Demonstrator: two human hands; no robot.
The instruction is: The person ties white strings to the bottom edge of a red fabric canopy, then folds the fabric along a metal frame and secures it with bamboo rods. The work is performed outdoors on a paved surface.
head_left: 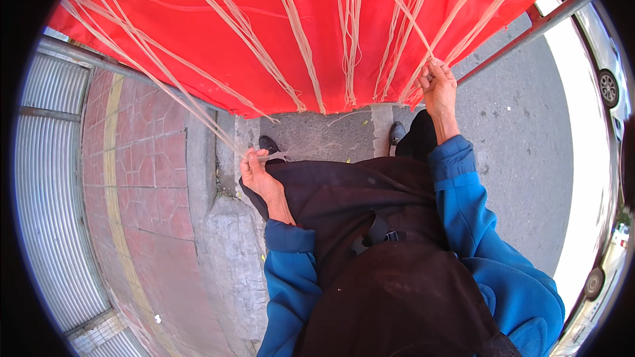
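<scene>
Bunches of thin, pale strands (296, 23) lie fanned out over a red sheet (165, 10), most of their loose ends near its front edge. My left hand (262, 178), left of the sheet's front edge, pinches one bundle of strands (210, 121) near its end. That bundle is pulled taut toward me, and frayed tips stick out past my fingers. Over the sheet's front right corner, my right hand (438, 89) is closed with thumb and fingers on another bundle of strands (413, 23). The far ends of the strands run out of view.
A metal rail (562, 12) sticks out right of the sheet, and another rail (86, 54) shows at left. Below are grey asphalt (512, 139), a concrete kerb (228, 244) and red paving (152, 192). A corrugated shutter (56, 185) stands left; parked cars (605, 59) line the right.
</scene>
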